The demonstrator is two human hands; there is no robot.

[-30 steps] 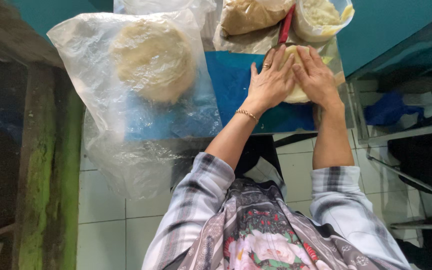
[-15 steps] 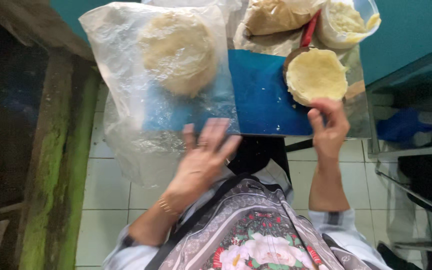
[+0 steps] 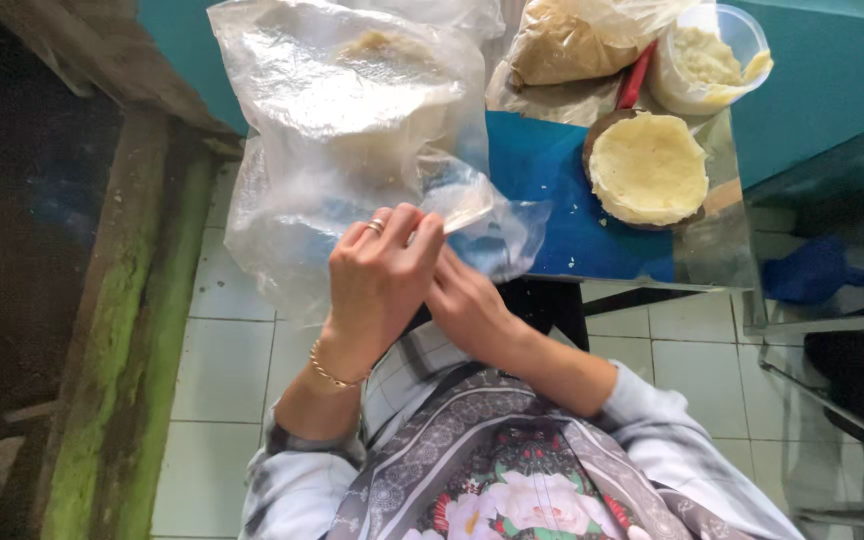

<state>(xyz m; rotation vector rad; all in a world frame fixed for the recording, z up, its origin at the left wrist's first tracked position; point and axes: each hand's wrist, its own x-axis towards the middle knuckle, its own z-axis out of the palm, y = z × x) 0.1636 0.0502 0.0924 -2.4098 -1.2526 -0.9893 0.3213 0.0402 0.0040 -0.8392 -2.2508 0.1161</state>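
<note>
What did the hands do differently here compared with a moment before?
Both hands left the flat dough disc and came together at the clear plastic sheet: the left hand and right hand now pinch its near edge. The disc, blue board and tub stayed put.

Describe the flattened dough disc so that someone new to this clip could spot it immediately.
Start at the blue board on the table's near edge. At the board's right end lies the dough disc, pale yellow, round and flat, with a red handle just above it. Unlike the other dough, it lies bare, in no bag or tub.
</note>
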